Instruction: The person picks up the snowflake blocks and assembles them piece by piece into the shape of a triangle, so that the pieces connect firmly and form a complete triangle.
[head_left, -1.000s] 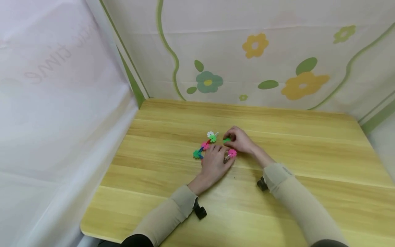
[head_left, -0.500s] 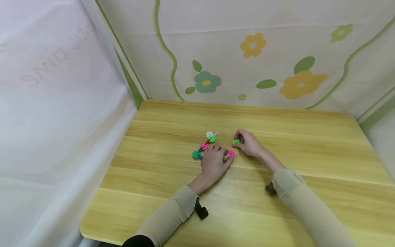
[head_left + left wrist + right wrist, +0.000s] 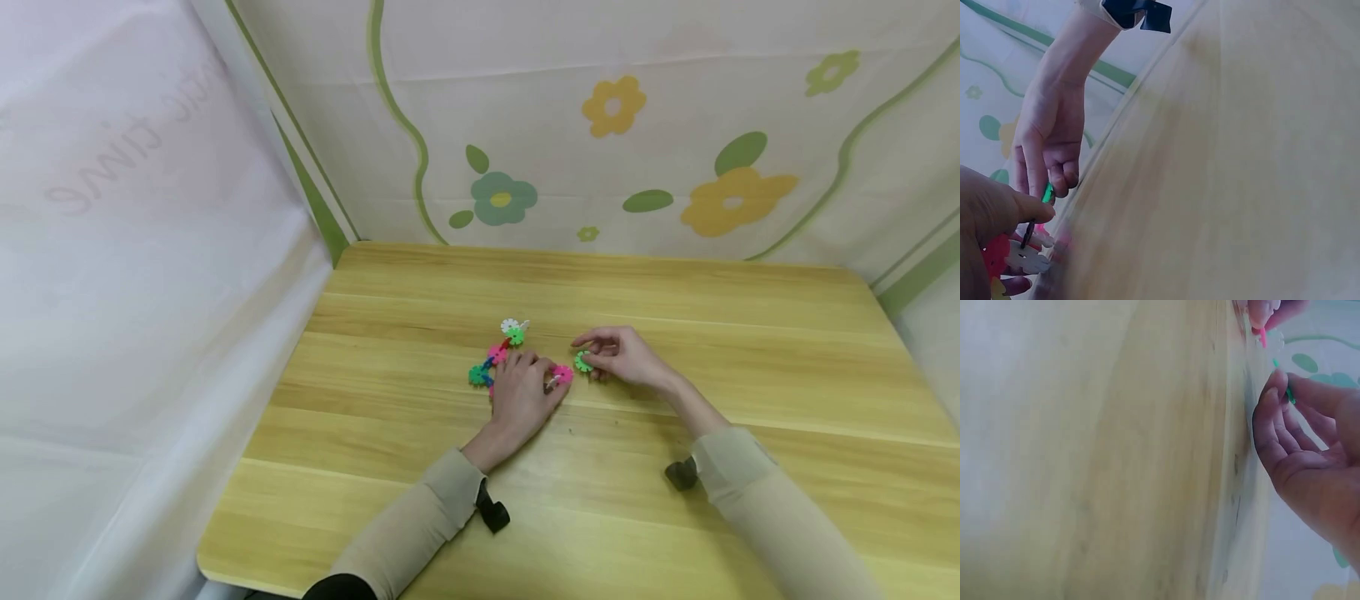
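My left hand (image 3: 517, 398) lies over a chain of notched plastic discs and grips part of it. In the left wrist view, the thumb presses close to a white disc (image 3: 1027, 260) and a red disc (image 3: 995, 255). A pink disc (image 3: 563, 374) pokes out at the thumb side; a dark green disc (image 3: 477, 375), a bright green disc (image 3: 515, 337) and a white one emerge past the fingers. The palm hides the chain's middle. My right hand (image 3: 626, 357) pinches a single green disc (image 3: 582, 362) between thumb and fingertips, just right of the pink one.
The wooden table (image 3: 420, 287) runs back to a white cloth wall (image 3: 570, 158) printed with flowers. Another white cloth (image 3: 150, 275) hangs along the left edge. Black camera mounts (image 3: 493, 512) sit under both sleeve cuffs.
My right hand has moved right and a little nearer with the green disc, which now faces upward more. The left hand has stayed on the chain.
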A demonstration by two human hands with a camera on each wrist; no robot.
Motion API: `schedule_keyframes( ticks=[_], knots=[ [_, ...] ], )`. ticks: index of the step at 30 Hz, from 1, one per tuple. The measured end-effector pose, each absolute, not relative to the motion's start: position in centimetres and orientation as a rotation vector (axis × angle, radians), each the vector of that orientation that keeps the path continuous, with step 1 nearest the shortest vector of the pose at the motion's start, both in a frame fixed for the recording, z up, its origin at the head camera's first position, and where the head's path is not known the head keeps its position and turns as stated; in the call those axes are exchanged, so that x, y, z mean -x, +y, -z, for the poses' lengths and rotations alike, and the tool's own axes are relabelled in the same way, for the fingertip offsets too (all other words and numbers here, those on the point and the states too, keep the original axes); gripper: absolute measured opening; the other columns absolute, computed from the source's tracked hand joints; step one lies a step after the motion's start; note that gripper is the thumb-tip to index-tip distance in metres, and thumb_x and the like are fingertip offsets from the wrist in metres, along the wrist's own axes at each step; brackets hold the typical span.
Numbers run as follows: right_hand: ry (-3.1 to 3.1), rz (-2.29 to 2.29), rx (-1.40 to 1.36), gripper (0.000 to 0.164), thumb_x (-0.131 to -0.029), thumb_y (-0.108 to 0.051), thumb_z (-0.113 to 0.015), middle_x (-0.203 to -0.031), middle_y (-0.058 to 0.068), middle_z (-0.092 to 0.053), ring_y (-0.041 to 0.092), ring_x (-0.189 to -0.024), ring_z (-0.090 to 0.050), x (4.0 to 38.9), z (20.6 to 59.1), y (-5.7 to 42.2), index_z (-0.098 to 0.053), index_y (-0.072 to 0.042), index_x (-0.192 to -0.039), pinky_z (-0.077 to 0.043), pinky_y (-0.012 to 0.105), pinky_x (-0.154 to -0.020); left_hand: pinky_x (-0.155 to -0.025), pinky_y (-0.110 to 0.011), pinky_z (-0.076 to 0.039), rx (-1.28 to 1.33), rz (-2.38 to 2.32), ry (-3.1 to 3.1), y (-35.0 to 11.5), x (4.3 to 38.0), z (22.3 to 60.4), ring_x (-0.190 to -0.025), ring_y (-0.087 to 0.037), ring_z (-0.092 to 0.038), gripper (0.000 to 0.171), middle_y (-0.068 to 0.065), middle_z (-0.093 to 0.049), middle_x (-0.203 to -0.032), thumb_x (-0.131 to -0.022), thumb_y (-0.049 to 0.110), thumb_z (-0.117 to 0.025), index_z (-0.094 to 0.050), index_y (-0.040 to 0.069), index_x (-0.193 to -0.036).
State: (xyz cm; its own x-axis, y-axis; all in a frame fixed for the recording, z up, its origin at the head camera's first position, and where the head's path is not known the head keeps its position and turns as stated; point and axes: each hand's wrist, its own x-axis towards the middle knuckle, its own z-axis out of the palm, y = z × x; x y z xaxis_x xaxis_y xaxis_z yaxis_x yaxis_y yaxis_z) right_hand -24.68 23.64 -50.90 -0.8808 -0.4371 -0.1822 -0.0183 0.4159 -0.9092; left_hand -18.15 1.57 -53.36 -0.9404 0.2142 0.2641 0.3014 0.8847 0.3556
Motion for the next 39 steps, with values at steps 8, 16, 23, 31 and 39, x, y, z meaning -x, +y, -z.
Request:
schedule_keyframes(
  ticks=[8,16,23,31,39],
  knots=[
    [2.226,1.487,0.320,0.042,-0.103,0.000,-0.071,-0.108,0.026,-0.078,0.010,-0.083,-0.077,24.4,50.9,23.5,-0.063,0.013,-0.143,-0.065,0.023,-0.074,-0.097,-0.042,-0.054,0.387,0.586,-2.855,1.7,18.2,53.4,-0.109,-0.023,-0.066,0.035,0.001,-0.078,-0.108,-0.099,0.053,-0.080,-0.085,0.021,-0.112],
    [2.165,1.496,0.357,0.039,-0.106,0.000,-0.067,-0.101,0.028,-0.080,0.013,-0.075,-0.077,24.5,51.0,24.2,-0.062,0.018,-0.140,-0.066,0.026,-0.070,-0.095,-0.041,-0.053,0.380,0.572,-2.860,1.9,18.2,53.5,-0.106,-0.022,-0.065,0.036,0.002,-0.077,-0.106,-0.099,0.054,-0.079,-0.085,0.021,-0.112],
    [2.245,1.364,0.504,0.029,-0.113,-0.003,-0.055,-0.091,0.023,-0.076,0.012,-0.068,-0.070,25.0,51.2,24.0,-0.070,0.017,-0.129,-0.062,0.026,-0.062,-0.096,-0.042,-0.054,0.382,0.583,-2.841,1.8,18.2,53.7,-0.105,-0.022,-0.065,0.036,0.001,-0.077,-0.105,-0.099,0.054,-0.079,-0.085,0.020,-0.112],
    [2.184,1.260,0.575,0.033,-0.118,-0.005,-0.044,-0.089,0.021,-0.073,0.012,-0.069,-0.065,25.3,50.6,23.5,-0.070,0.013,-0.127,-0.057,0.025,-0.061,-0.096,-0.043,-0.055,0.393,0.601,-2.813,1.7,18.1,53.8,-0.105,-0.022,-0.066,0.035,0.001,-0.077,-0.105,-0.100,0.052,-0.080,-0.084,0.020,-0.113],
    [2.145,1.247,0.537,0.037,-0.119,-0.010,-0.041,-0.091,0.021,-0.072,0.013,-0.072,-0.064,25.4,50.6,23.0,-0.068,0.013,-0.129,-0.056,0.025,-0.064,-0.098,-0.043,-0.055,0.398,0.631,-2.781,1.6,17.9,54.0,-0.106,-0.021,-0.068,0.033,0.001,-0.079,-0.107,-0.099,0.048,-0.082,-0.084,0.018,-0.114]
  ],
)
